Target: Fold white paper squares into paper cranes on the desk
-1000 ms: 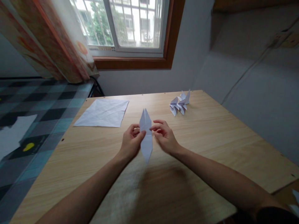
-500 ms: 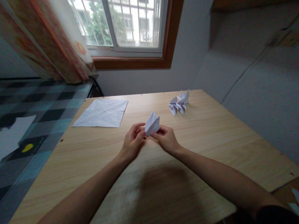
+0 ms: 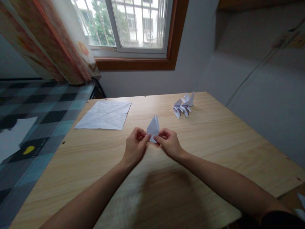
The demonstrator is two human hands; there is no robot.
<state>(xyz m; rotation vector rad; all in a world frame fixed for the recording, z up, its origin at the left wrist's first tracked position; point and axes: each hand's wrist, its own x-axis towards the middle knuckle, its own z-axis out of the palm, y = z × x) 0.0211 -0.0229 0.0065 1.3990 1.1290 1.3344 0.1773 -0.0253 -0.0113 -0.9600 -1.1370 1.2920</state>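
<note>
Between my two hands a small white folded paper [image 3: 153, 126] stands with its point upward, over the middle of the wooden table [image 3: 107, 159]. My left hand [image 3: 137, 141] pinches its lower left edge, thumb in front and fingers curled behind. On the other side my right hand [image 3: 169, 141] grips the lower right edge between thumb and bent fingers. The fingertips behind the paper are partly hidden.
A creased flat white sheet [image 3: 103, 115] lies at the table's far left. Several folded paper pieces [image 3: 183, 105] with pointed tips stand together at the far right. Beyond the left edge is a checkered cloth [image 3: 51, 118] bearing white paper [image 3: 20, 135].
The folded paper has turned between my fingers. Its two spread points now sit close together, showing a flatter, narrower face. Both thumbs have come closer together at its base.
</note>
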